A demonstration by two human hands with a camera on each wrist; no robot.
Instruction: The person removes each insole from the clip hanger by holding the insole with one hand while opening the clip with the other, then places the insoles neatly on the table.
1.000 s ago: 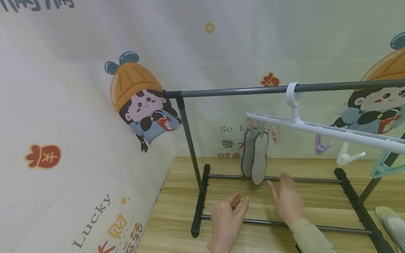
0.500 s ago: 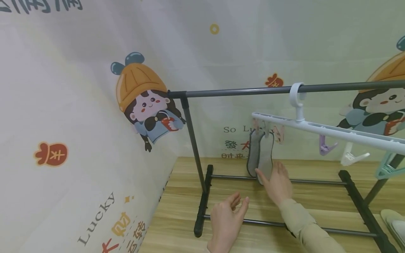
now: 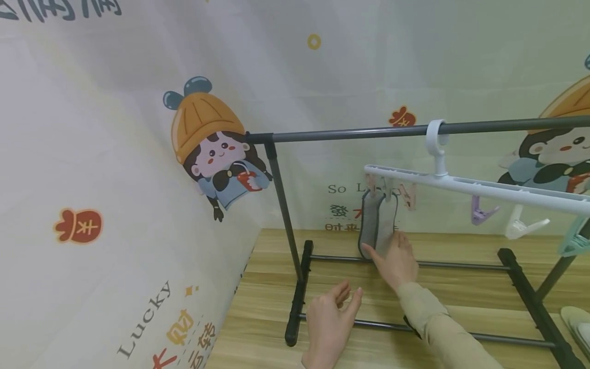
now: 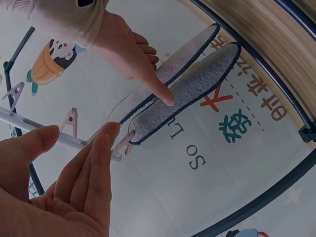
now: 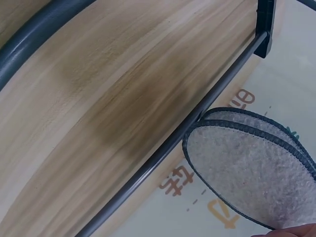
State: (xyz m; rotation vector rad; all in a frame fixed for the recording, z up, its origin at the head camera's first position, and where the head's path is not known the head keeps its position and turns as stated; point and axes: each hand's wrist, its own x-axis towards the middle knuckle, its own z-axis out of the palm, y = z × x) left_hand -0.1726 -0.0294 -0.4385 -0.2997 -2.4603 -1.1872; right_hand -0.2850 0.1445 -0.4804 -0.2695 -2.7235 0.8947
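Observation:
Two grey fuzzy insoles with dark edging hang from the left end of a white clip hanger (image 3: 479, 185), the lighter one (image 3: 387, 212) beside the darker one (image 3: 370, 220). Small clips (image 3: 371, 183) grip their upper ends. My right hand (image 3: 397, 261) touches the lower part of the insoles, thumb stretched across them and the other fingers along the right edge; it hides their bottom tips in the head view. My left hand (image 3: 329, 323) is held lower and nearer, fingers loosely bent and thumb apart, with nothing between them. In the left wrist view the right thumb (image 4: 165, 94) lies against one insole.
The hanger hooks over the dark top rail (image 3: 341, 135) of a clothes rack. Its lower bars (image 3: 461, 265) stand on a wood-patterned floor. Purple (image 3: 481, 211), white (image 3: 523, 224) and green clips (image 3: 576, 238) hang farther right. Pale slippers (image 3: 578, 323) lie at the right edge.
My right hand has moved left and slightly up from beside the insoles to touching them. The left hand stays almost still. The hanger has swung slightly.

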